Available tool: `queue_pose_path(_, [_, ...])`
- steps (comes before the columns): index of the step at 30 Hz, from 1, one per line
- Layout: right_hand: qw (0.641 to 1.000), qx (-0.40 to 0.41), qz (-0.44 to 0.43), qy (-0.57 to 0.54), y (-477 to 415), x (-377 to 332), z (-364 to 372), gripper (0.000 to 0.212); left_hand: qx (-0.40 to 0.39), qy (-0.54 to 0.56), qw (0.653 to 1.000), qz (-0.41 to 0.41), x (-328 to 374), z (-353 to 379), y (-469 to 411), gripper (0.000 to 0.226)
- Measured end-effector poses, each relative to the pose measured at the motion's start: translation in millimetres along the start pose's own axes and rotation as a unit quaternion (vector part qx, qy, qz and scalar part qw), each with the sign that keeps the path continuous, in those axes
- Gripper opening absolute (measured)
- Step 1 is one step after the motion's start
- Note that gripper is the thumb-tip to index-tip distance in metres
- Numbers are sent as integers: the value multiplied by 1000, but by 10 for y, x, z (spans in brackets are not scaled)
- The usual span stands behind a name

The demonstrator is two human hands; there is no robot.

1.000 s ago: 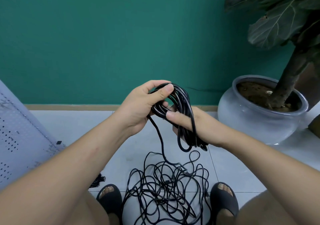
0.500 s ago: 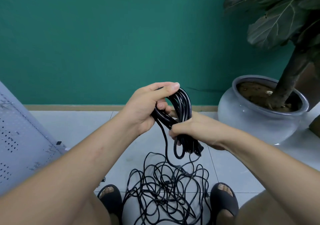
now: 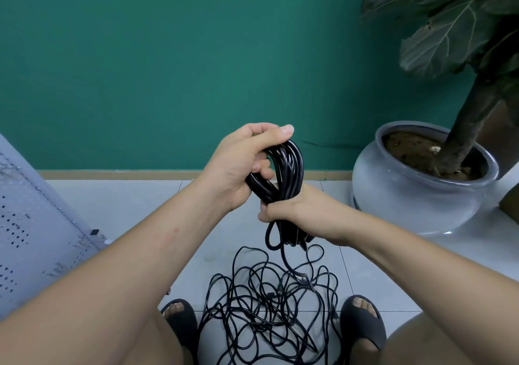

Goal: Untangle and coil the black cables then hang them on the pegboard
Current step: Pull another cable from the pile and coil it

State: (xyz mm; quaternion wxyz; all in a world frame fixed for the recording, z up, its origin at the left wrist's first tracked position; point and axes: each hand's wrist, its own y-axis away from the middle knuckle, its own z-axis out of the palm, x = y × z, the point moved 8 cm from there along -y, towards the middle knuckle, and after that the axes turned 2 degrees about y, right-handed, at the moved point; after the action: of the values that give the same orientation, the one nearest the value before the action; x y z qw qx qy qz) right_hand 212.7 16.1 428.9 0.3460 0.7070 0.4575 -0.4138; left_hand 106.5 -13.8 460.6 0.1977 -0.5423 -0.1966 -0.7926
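Left hand [image 3: 238, 165] clamped the top of the black coil [image 3: 290, 165], thumb over the loops so they couldn't spring apart. Right hand [image 3: 292, 210] squeezed its waist, probably bunching it for hanging. Loose tangle [image 3: 266, 308] lay on the floor [image 3: 134, 204] below; pegboard [image 3: 33, 224] leaned at left.

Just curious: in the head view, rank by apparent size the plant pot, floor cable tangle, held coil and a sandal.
1. About alike, unranked: plant pot and floor cable tangle, which runs off frame.
2. Then held coil.
3. Smallest: right sandal.
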Motion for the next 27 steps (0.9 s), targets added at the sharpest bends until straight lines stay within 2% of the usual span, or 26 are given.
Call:
queue_pose_path(2, [1000,-2,1,-17,8,13,7,34,-1,-25,1000,14,32,-2,7,32])
queue_pose_path(4, [999,4,-5,-36,7,18,0,15,-1,-42,999,26,49,0,13,32])
queue_pose_path(10, [996,75,3,-56,0,87,-186,17,-13,-47,997,54,23,-1,19,31])
queue_pose_path(13, [989,123,-20,-80,17,43,-381,19,-33,-37,999,12,-162,5,6,59])
queue_pose_path(15, [982,152,-45,-100,42,-3,-505,18,-64,-70,995,-35,-384,32,-5,75])
queue_pose_path(16, [978,169,-52,-108,48,-5,-575,17,-75,-92,991,-56,-502,48,0,74])
queue_pose_path(21, [951,263,-80,-144,81,19,-952,27,-144,-246,952,-114,-1019,227,217,32])
queue_pose_path(27, [908,368,-53,-195,121,166,-1242,24,-196,-332,917,-101,-1291,372,495,10])
